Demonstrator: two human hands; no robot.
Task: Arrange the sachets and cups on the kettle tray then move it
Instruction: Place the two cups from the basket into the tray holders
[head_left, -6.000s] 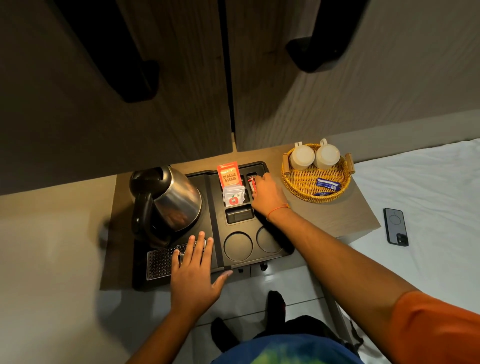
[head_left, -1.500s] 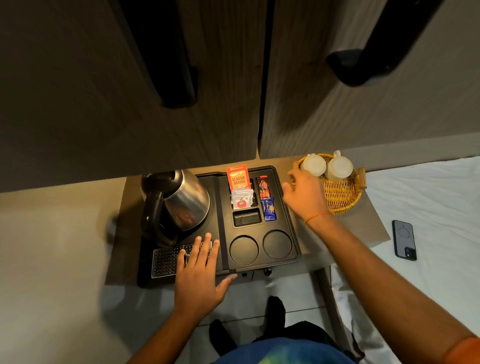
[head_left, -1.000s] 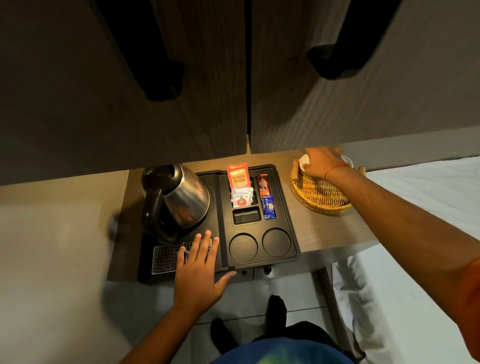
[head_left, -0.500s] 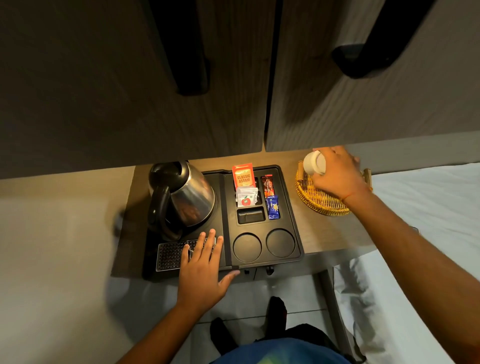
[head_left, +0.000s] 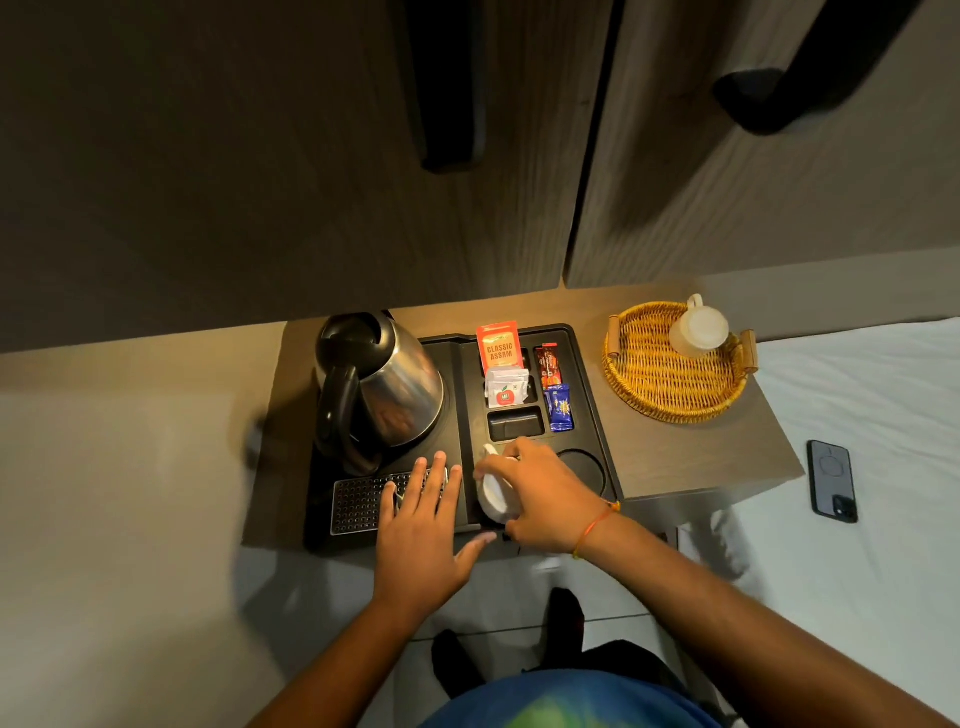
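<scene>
A black kettle tray (head_left: 597, 395) lies on a small wooden table, with a steel kettle (head_left: 382, 384) on its left half. Its back slots hold an orange tea sachet (head_left: 497, 347), a white sachet (head_left: 506, 387), a red sachet (head_left: 548, 364) and a blue sachet (head_left: 559, 408). My right hand (head_left: 545, 499) grips a white cup (head_left: 493, 493) over the tray's left round recess. The right recess (head_left: 584, 467) shows beside it. My left hand (head_left: 421, 525) rests flat on the tray's front grille, fingers spread. A second white cup (head_left: 698, 327) stands upside down in the wicker basket (head_left: 670, 384).
The basket sits at the table's right end. A dark phone (head_left: 832, 480) lies on the white bed at the right. Wooden cabinet doors with black handles rise behind the table. My feet stand on the tiled floor below the table's front edge.
My right hand lifted one white cup out of the basket and carried it left and toward me onto the tray's left recess. One cup stays in the basket. My left hand stayed put.
</scene>
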